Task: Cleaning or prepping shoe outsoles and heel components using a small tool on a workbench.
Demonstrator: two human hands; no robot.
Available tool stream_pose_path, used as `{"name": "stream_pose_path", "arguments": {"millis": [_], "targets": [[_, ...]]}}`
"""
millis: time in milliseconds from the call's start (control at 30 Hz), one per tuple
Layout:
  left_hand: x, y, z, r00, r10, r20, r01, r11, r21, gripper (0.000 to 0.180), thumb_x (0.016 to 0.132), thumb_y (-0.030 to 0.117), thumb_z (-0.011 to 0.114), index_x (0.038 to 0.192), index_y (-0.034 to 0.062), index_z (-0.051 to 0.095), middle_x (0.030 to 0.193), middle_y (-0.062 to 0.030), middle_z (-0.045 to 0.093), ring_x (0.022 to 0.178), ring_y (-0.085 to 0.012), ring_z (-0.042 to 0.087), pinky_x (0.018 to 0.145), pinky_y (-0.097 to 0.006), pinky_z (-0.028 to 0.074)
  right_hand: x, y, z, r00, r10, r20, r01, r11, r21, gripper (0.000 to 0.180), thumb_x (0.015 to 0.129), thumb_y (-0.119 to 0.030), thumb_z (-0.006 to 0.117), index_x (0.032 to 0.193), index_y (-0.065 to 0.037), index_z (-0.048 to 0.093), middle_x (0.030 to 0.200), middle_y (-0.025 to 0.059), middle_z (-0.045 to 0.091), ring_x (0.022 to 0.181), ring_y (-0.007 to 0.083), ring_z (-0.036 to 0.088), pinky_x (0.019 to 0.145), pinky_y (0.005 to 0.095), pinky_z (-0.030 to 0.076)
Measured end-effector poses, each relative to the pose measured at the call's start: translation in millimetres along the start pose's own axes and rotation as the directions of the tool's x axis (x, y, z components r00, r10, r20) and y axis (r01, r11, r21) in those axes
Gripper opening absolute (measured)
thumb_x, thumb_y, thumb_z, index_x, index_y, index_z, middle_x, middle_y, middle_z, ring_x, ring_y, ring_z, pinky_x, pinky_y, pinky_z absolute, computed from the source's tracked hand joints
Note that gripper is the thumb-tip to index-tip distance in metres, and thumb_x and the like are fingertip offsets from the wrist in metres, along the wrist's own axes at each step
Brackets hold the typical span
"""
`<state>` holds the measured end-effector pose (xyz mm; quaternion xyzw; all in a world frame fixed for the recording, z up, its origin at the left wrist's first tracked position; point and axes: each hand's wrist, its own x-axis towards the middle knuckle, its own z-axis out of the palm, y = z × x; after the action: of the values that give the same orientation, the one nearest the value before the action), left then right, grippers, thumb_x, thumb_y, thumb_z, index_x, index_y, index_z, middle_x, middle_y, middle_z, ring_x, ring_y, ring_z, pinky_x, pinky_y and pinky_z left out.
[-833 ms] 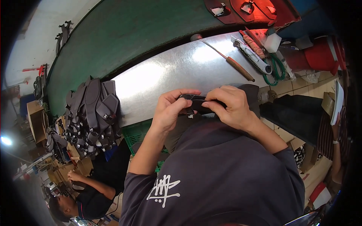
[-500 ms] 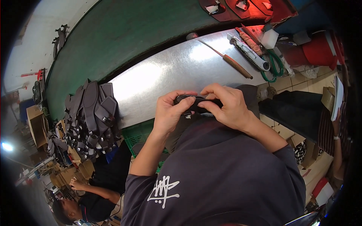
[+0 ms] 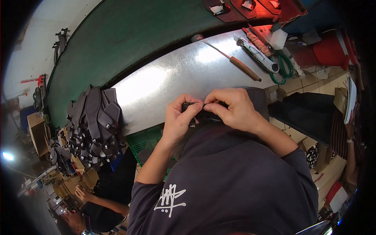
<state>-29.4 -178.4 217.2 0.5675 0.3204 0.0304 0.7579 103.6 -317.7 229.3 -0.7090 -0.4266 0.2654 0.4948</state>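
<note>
Close in front of my body, both hands pinch a small dark strap-like piece (image 3: 188, 105). My left hand (image 3: 179, 118) is closed on its left part, the thumb pressed against the bent index finger. Thumb and fingertips of my right hand (image 3: 235, 110) grip it just alongside, so the fingertips of both hands nearly meet. Most of the piece is covered by my fingers and blends into the dark clothing behind it. A small shiny bit (image 3: 192, 124) shows below my left hand.
A metal worktop (image 3: 172, 86) adjoins a green surface (image 3: 117, 43). On it lie a wooden-handled pointed tool (image 3: 243, 68), a utility knife (image 3: 256, 55) and green-handled scissors (image 3: 288, 66). Dark straps (image 3: 94, 113) are heaped at left. Another person (image 3: 103, 211) sits lower left; an arm (image 3: 351, 156) shows far right.
My hands have drawn closer together on the dark piece, with their fingertips now almost touching. Less of the piece shows. The person at lower left has shifted slightly.
</note>
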Motion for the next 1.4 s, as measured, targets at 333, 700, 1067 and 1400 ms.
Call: {"name": "stream_pose_path", "arguments": {"millis": [333, 700, 1067, 1400], "targets": [[-4.9, -2.2, -58.5, 0.920, -0.009, -0.393, -0.197, 0.854, -0.481, 0.015, 0.090, 0.019, 0.060, 0.097, 0.0073, 0.065, 0.092, -0.0049, 0.067, 0.076, -0.0113, 0.064, 0.059, -0.023, 0.054, 39.1, -11.1, -36.2, 0.793, -0.490, -0.361, 0.353, 0.854, -0.382, 0.021, 0.080, -0.004, 0.064, 0.101, -0.003, 0.067, 0.106, 0.0143, 0.064, 0.091, 0.0290, 0.060, 0.079, 0.0356, 0.047], [1.2, -23.2, -66.8, 0.959, -0.126, -0.255, -0.095, 0.705, -0.703, 0.042, 0.093, 0.020, 0.054, 0.130, 0.0025, 0.047, 0.124, -0.0174, 0.055, 0.109, -0.0326, 0.061, 0.074, -0.032, 0.060, 28.4, 80.9, -17.8, 0.921, -0.216, -0.325, -0.028, 0.794, -0.607, 0.029, 0.083, -0.001, 0.059, 0.112, -0.003, 0.062, 0.094, 0.0139, 0.057, 0.087, 0.0306, 0.054, 0.076, 0.0374, 0.046], [17.8, -18.1, -15.1, 0.904, -0.393, 0.170, 0.278, 0.237, -0.931, 0.029, 0.083, 0.032, 0.070, 0.100, 0.0099, 0.064, 0.096, -0.0027, 0.066, 0.089, -0.0185, 0.064, 0.051, -0.022, 0.043, -11.7, 4.7, 25.7, 0.942, 0.176, 0.286, -0.295, 0.839, 0.456, 0.057, 0.089, -0.001, 0.051, 0.144, -0.010, 0.038, 0.068, 0.0012, 0.059, 0.063, 0.0059, 0.051, 0.065, 0.0229, 0.044], [15.0, -23.7, -3.4, 0.921, -0.372, 0.118, 0.226, 0.261, -0.938, 0.022, 0.086, 0.034, 0.065, 0.088, 0.0125, 0.060, 0.081, 0.0010, 0.064, 0.066, -0.0107, 0.055, 0.040, -0.022, 0.029, -11.2, 37.6, 48.7, 1.000, -0.012, -0.025, 0.021, 0.914, 0.405, 0.038, 0.093, -0.003, 0.050, 0.130, -0.003, 0.055, 0.072, 0.0048, 0.059, 0.060, 0.0081, 0.048, 0.057, 0.0227, 0.042]]}}
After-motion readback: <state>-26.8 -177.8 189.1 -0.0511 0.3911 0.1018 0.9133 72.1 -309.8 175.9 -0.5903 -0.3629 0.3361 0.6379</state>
